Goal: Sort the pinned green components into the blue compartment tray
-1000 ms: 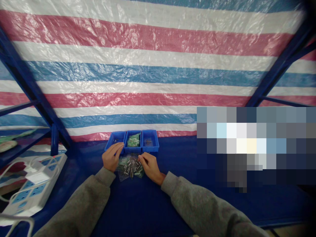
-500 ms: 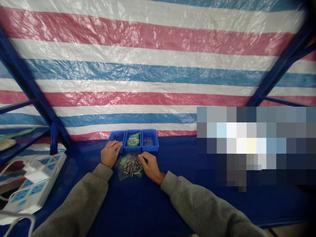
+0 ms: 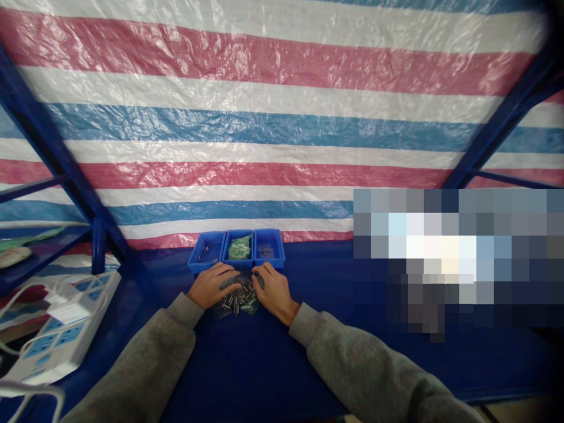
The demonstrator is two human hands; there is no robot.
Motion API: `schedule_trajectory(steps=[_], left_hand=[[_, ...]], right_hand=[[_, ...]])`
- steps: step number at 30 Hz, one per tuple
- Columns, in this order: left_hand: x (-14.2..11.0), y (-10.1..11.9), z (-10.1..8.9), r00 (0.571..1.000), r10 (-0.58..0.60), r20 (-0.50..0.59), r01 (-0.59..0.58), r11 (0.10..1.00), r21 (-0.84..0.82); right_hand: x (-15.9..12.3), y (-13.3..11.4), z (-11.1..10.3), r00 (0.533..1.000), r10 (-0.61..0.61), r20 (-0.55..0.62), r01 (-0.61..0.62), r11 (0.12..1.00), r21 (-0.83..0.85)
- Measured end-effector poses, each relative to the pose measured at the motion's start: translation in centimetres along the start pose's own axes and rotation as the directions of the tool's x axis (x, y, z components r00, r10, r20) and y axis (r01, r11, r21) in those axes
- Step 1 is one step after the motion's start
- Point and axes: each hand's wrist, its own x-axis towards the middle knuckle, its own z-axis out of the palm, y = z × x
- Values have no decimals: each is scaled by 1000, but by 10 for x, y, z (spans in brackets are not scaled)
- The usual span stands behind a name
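Observation:
A heap of small metal pins (image 3: 237,304) lies on a clear plastic bag with green patches on the table. My left hand (image 3: 212,285) reaches over the heap's left side, its fingers stretched out and thumb apart, holding nothing that I can see. At the heap's right edge, my right hand (image 3: 277,292) has its fingers curled together; a small dark bit shows by the fingertips, too small to name. Just behind the heap, the left blue bin (image 3: 217,242) contains a few pins.
Green-and-white packets (image 3: 239,248) fill the middle blue bin (image 3: 240,265). Some small pieces lie in the right blue bin (image 3: 277,242). White power strips (image 3: 66,346) with cables stand at left on the blue table (image 3: 247,370). A striped sheet (image 3: 264,135) hangs behind; the right side is blurred out.
My left hand has moved from above the left bin down and right onto the heap, uncovering the pins in that bin. My right hand has shifted slightly, staying by the heap.

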Motion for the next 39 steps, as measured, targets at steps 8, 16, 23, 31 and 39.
schedule_trajectory(steps=[8, 16, 23, 31, 39], left_hand=[[2, 4, -1, 997, -7, 73, 14, 996, -88], [1, 2, -1, 992, -16, 128, 23, 998, -58], [1, 3, 0, 996, -21, 88, 29, 995, -94], [0, 2, 3, 997, -32, 67, 36, 997, -68], [2, 16, 12, 949, -284, -135, 244, 936, -253]], right_hand=[[-1, 8, -1, 996, 69, 47, -61, 987, -151], [-2, 5, 2, 993, 67, 100, -43, 974, -224], [-1, 10, 6, 996, 43, 82, -22, 970, -242], [0, 10, 4, 1000, -4, 26, 10, 973, -232], [-5, 2, 4, 992, -61, -107, 69, 995, 68]])
